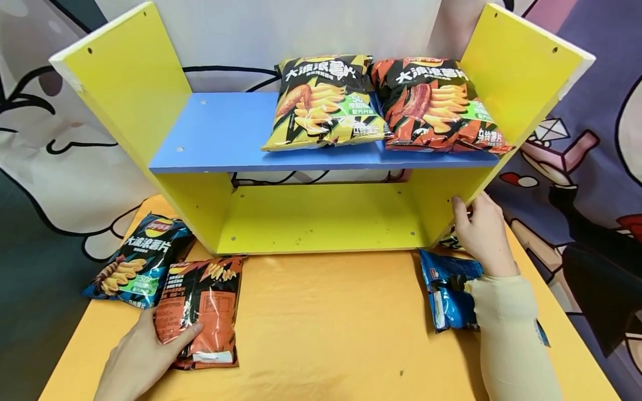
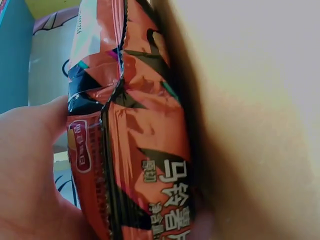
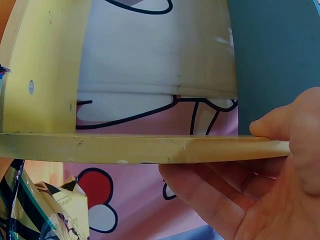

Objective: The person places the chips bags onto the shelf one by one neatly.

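Observation:
My left hand (image 1: pixel 142 353) grips a red bag of potato chips (image 1: pixel 213 312) by its lower left side, thumb on top, at the table's left. The left wrist view shows the same red bag (image 2: pixel 145 130) edge-on, with the hand (image 2: pixel 30 165) around it. My right hand (image 1: pixel 484 231) holds the front edge of the right side panel of a yellow and blue shelf (image 1: pixel 321 161). In the right wrist view the thumb lies on one face of the panel (image 3: pixel 130 148) and the fingers of the right hand (image 3: pixel 265 175) on the other.
On the blue upper board lie a yellow chip bag (image 1: pixel 326 106) and a red chip bag (image 1: pixel 436 106). A dark blue chip bag (image 1: pixel 142 262) lies beside the shelf's left; a bright blue bag (image 1: pixel 451 289) lies at the right, partly under my forearm. A yellow cloth (image 1: pixel 321 323) covers the table.

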`<state>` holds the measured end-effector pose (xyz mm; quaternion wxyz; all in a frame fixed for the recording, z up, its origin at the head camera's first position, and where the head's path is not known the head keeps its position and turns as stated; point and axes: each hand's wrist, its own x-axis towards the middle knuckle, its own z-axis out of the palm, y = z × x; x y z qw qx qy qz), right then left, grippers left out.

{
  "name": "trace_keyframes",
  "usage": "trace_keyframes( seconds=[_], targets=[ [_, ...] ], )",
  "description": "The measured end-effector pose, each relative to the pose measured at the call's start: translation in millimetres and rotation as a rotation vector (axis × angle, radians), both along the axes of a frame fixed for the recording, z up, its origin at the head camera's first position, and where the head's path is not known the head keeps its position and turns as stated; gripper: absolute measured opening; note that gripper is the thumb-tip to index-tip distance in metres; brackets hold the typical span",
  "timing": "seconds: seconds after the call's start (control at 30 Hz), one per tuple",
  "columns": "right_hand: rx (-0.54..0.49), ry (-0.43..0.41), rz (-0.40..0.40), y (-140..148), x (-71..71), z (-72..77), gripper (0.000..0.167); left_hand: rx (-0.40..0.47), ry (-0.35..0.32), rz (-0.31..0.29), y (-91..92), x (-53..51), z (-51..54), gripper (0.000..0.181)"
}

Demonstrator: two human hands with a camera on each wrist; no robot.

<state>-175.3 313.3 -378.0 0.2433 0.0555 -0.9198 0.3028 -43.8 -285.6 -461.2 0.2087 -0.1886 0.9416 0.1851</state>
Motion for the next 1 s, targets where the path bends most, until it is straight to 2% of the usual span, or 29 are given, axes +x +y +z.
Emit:
trace_keyframes(
  seconds=[0.2,0.33,0.67,1.0],
  targets=[
    [0.002,-0.005,-0.004,-0.5,-0.1,-0.8,0.037,0.057,-0.001,0.032,-0.9,0.3,-1.6,0.146],
    [0.007,-0.009,0.0,-1.0,0.2,-0.2,0.038,0.102,0.025,0.067,-1.5,1.7,-1.8,0.144],
    [0.009,-0.01,0.001,-1.0,0.0,2.2,0.039,0.157,0.101,0.106,-1.8,1.8,0.1,0.135],
    [0.008,0.002,0.009,1.1,0.7,0.5,0.038,0.145,0.105,0.143,1.4,3.5,-1.9,0.138]
  ],
)
